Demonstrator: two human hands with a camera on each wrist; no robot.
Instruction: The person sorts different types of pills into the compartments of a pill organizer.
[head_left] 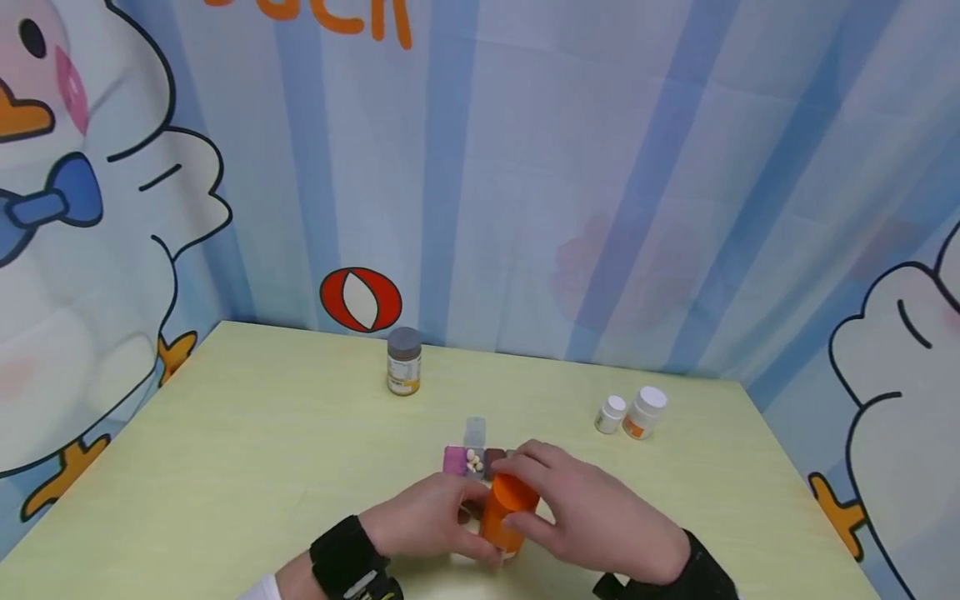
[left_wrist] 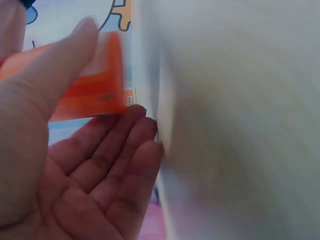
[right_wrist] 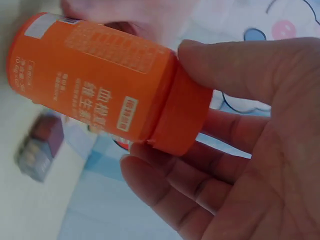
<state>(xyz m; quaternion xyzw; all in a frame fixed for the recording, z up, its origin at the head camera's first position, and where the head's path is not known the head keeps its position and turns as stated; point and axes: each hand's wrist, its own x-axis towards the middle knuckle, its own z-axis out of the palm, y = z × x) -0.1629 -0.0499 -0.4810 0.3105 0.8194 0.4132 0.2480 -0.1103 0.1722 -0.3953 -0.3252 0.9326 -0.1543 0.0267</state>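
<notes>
An orange pill bottle (head_left: 504, 523) with an orange cap stands between my two hands, low in the middle of the head view. My right hand (head_left: 581, 504) grips it by the cap, thumb on one side and fingers on the other. With thumb and fingers at its lower side, my left hand (head_left: 431, 521) holds the bottle's body. In the right wrist view white print shows on the bottle's label, and the cap (right_wrist: 185, 110) sits on it. Just behind the bottle lies a pill organizer (head_left: 454, 460), partly hidden by the hands; one clear lid stands raised over a compartment of pale tablets.
A jar with a grey lid (head_left: 404, 361) stands at the back of the pale yellow table (head_left: 285, 417). Two white bottles, a small one (head_left: 611, 414) and a larger one (head_left: 645, 412), stand side by side at the back right. A printed curtain (head_left: 510, 167) hangs behind the table.
</notes>
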